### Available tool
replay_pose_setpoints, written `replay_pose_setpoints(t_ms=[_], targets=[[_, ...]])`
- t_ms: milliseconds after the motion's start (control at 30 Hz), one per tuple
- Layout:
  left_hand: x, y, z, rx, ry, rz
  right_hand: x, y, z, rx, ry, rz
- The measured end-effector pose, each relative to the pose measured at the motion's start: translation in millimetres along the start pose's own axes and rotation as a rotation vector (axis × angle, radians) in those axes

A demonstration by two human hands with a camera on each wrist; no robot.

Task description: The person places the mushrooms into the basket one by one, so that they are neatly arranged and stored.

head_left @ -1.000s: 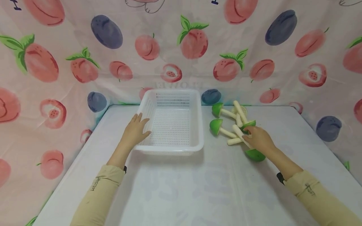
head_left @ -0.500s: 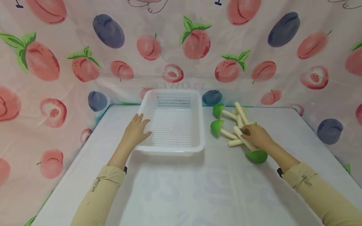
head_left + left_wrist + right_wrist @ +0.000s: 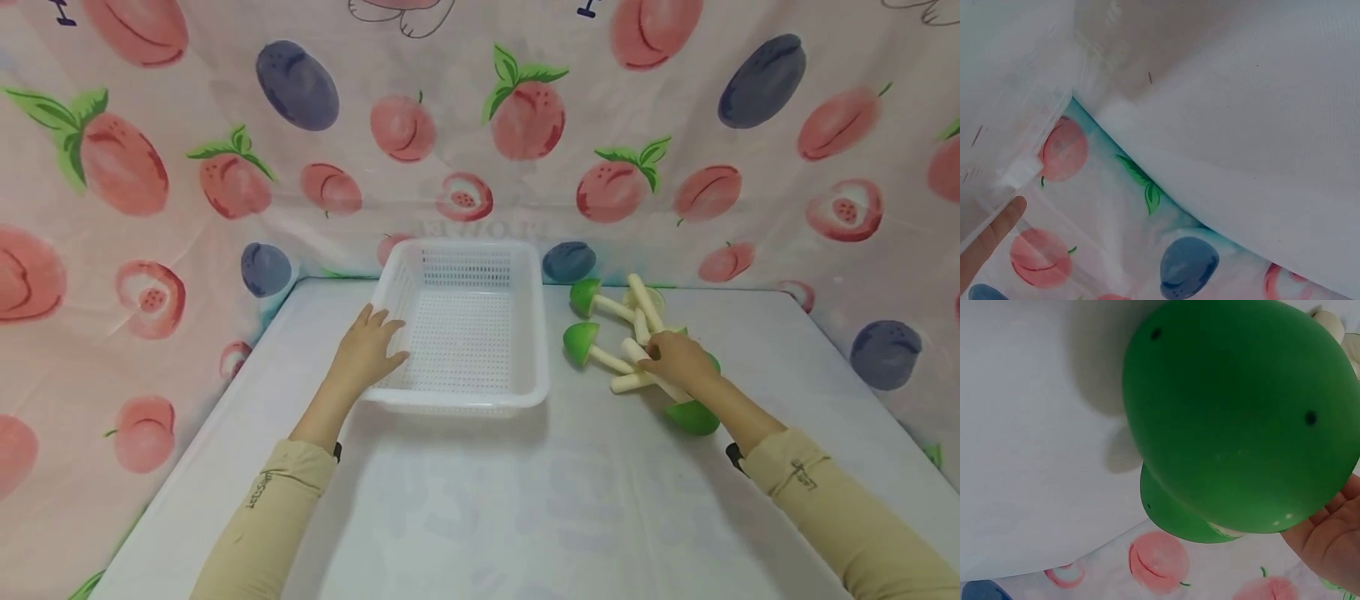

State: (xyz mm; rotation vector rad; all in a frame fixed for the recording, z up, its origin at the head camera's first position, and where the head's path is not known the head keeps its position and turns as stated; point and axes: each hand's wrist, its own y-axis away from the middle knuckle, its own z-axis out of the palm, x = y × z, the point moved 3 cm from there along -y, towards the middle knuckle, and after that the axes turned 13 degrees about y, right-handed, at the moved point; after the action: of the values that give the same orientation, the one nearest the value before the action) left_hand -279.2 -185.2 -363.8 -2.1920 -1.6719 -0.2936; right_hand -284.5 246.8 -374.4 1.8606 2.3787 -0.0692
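Note:
My left hand [image 3: 367, 350] rests at the left rim of a white plastic basket [image 3: 468, 402], its fingers spread and mostly straight. In the left wrist view one finger [image 3: 999, 232] lies along the basket's outer edge. On the right, my right hand [image 3: 681, 365] pinches the pale stem of a green-capped toy mushroom [image 3: 692, 417]. That cap [image 3: 1235, 419] fills much of the right wrist view, with a second green cap [image 3: 1179, 515] behind it. The fingertips on the stem are partly hidden.
Several more toy mushrooms lie in a loose pile right of the basket, among them a far one [image 3: 585, 297] and a nearer one [image 3: 581, 343]. A white cloth covers the table [image 3: 480, 500]. Behind it hangs a fruit-print curtain [image 3: 360, 75].
My right hand has taken hold of the mushroom's stem and shifted slightly; a green cap now shows behind the hand. The left hand stays at the basket. The head view has shifted a little.

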Motion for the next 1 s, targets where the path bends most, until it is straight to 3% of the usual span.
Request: replay_pose_setpoints(t_ms=[400, 600, 833, 1000], targets=[[-2.6, -2.1, 0.0, -0.019, 0.037, -0.023, -14, 21.8, -10, 0.040, 0.029, -0.040], [-5.0, -5.4, -0.2, 0.009, 0.067, -0.017, -18, 26.2, -20, 0.084, 0.011, -0.102], [-4.6, -1.7, -0.7, -0.030, 0.071, -0.031, -33, 30.3, -30, 0.075, -0.003, -0.187], [-2.3, -1.3, 2.2, -0.030, 0.037, -0.025, -45, 30.2, -38, 0.124, 0.046, -0.261]])
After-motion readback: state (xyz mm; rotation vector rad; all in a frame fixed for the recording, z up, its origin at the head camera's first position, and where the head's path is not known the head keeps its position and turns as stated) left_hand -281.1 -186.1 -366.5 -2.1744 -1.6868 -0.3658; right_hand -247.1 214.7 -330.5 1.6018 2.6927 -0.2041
